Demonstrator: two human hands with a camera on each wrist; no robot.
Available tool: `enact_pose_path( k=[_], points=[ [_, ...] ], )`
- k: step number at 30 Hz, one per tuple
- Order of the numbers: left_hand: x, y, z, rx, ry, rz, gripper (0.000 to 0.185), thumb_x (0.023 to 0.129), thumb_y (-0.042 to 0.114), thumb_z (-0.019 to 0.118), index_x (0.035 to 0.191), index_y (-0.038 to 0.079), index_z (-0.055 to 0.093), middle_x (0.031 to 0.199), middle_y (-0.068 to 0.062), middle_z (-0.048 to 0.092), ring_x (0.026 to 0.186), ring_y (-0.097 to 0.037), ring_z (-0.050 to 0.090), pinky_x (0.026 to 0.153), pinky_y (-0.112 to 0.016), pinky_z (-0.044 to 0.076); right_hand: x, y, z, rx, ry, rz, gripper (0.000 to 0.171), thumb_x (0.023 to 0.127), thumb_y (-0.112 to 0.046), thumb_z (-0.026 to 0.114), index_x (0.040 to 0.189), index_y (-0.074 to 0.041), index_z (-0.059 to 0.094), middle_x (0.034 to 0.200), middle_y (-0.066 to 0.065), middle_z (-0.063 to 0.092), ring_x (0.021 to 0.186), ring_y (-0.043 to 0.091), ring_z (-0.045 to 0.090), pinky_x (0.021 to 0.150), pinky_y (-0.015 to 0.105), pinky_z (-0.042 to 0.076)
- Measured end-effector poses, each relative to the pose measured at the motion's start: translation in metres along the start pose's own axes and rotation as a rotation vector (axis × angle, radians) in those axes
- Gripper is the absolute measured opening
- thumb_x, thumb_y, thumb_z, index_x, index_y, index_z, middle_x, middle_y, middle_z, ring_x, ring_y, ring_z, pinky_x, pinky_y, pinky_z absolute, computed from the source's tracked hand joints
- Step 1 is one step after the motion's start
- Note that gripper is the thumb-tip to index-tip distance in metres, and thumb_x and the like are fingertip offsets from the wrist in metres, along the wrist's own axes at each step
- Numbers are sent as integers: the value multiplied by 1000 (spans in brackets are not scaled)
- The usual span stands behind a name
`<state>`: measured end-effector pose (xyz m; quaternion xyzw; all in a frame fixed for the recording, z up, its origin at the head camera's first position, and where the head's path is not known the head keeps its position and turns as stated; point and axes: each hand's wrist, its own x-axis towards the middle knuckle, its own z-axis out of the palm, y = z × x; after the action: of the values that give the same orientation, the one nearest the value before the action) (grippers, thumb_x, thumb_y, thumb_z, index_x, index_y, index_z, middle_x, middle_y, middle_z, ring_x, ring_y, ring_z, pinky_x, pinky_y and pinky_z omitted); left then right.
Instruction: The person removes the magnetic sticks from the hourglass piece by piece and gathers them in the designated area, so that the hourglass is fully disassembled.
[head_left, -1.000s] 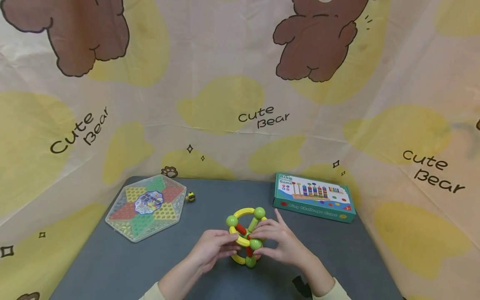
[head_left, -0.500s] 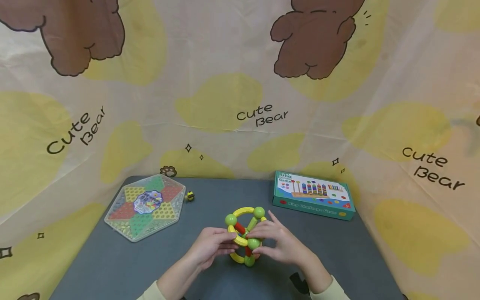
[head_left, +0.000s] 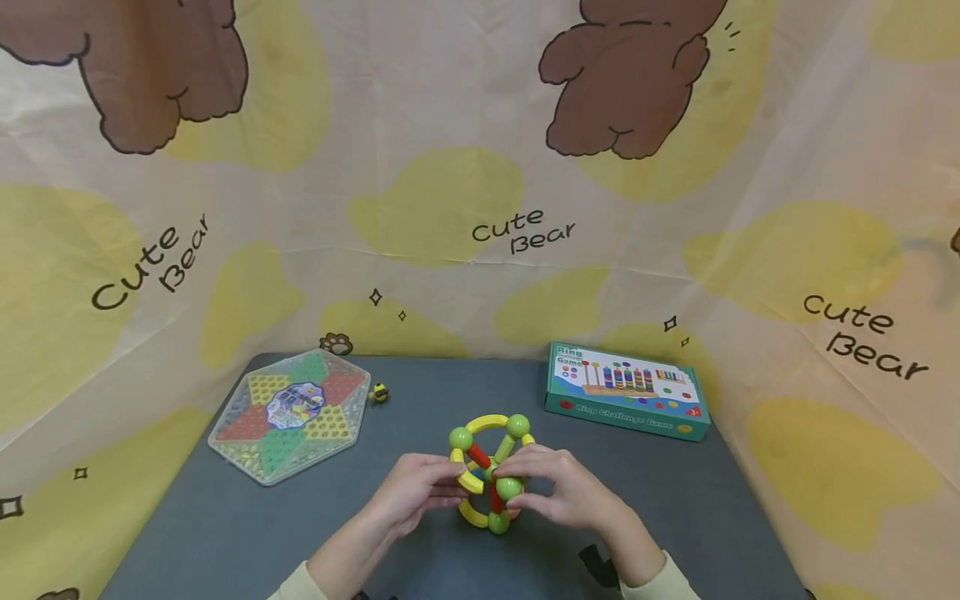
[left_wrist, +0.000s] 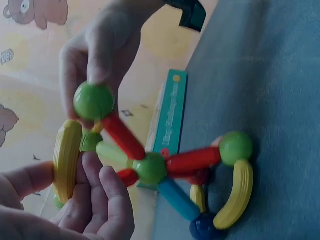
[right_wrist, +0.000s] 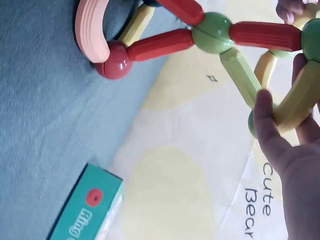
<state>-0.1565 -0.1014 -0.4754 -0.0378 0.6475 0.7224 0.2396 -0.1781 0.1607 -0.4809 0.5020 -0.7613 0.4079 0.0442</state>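
A toy built of balls and sticks (head_left: 487,422) stands on the table in front of me, an upper and a lower ring joined through a middle green ball (left_wrist: 150,167). My left hand (head_left: 405,492) pinches a curved yellow stick (left_wrist: 67,160) of the upper ring between thumb and fingers. In the head view a gap shows between this stick's near end and the front green ball (head_left: 509,488). My right hand (head_left: 570,487) grips the toy at that ball, thumb against it and fingers by another curved yellow stick (right_wrist: 300,97). Red, blue and pale green sticks run from the middle ball.
A hexagonal Chinese checkers board (head_left: 292,417) in clear plastic lies at the left back. Beside it sits a small yellow and black toy (head_left: 380,392). A green Ring Challenge Game box (head_left: 626,392) lies at the right back, before a patterned cloth (head_left: 435,208).
The near end of the curved yellow stick has come away from the front green ball, as my left hand shifted slightly left. My right hand stays at the ball, its raised index finger now lowered.
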Motion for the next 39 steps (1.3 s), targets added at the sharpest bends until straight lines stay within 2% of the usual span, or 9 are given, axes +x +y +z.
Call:
enact_pose_path(
  k=[4, 10, 19, 23, 27, 30, 35, 39],
  points=[
    [0, 1, -2, 14, 4, 0, 31, 96, 19, 67, 109, -8, 71, 87, -6, 76, 80, -15, 73, 80, -36, 61, 1, -1, -1, -4, -7, -6, 42, 81, -10, 84, 121, -7, 71, 114, 3, 74, 106, 16, 67, 91, 33, 56],
    [0, 1, -1, 2, -5, -17, 29, 96, 19, 67, 109, -7, 70, 86, -4, 75, 80, -14, 72, 77, -33, 61, -1, -2, -3, 18, -13, 37, 43, 82, -15, 84, 122, -9, 71, 115, 2, 74, 107, 14, 66, 91, 32, 55],
    [3, -1, -1, -15, -32, -25, 37, 95, 24, 70, 114, -7, 67, 88, -4, 74, 82, -13, 71, 79, -32, 60, -6, -3, -23, -6, -21, 58, 48, 84, -26, 82, 129, -13, 68, 126, 7, 70, 123, 18, 61, 102, 37, 52],
    [2, -1, -3, -15, -32, -22, 35, 95, 24, 71, 113, -6, 66, 90, -5, 73, 84, -15, 71, 81, -33, 60, 0, 2, -39, -59, 44, 76, 49, 83, -21, 84, 127, -8, 69, 124, 9, 71, 119, 21, 64, 98, 35, 54],
    [-1, 1, -5, 1, -21, -20, 31, 95, 22, 69, 111, -4, 66, 90, -5, 73, 84, -15, 71, 80, -33, 60, 19, 12, -49, -104, 80, 63, 48, 81, -11, 85, 126, -5, 68, 122, 10, 72, 113, 25, 67, 95, 37, 55],
    [-3, 2, -5, 7, -14, -21, 31, 96, 23, 69, 110, -4, 66, 90, -5, 72, 83, -15, 70, 80, -33, 60, 37, 20, -52, -61, 30, 111, 45, 84, -13, 82, 127, -10, 69, 124, 7, 71, 114, 24, 67, 96, 39, 55],
    [-3, 2, -4, 3, -20, -32, 34, 94, 26, 72, 111, -3, 66, 90, -5, 72, 82, -14, 70, 78, -31, 59, 62, 33, -47, 82, -123, 262, 41, 90, -25, 77, 129, -18, 69, 129, 1, 69, 121, 20, 64, 100, 42, 53],
    [-2, 2, -5, -5, -24, -32, 35, 95, 26, 70, 113, -4, 64, 89, -4, 71, 83, -14, 69, 79, -31, 59, 81, 40, -41, 151, -231, 316, 43, 90, -27, 78, 131, -20, 68, 130, -2, 69, 123, 17, 62, 104, 44, 50]
  ],
)
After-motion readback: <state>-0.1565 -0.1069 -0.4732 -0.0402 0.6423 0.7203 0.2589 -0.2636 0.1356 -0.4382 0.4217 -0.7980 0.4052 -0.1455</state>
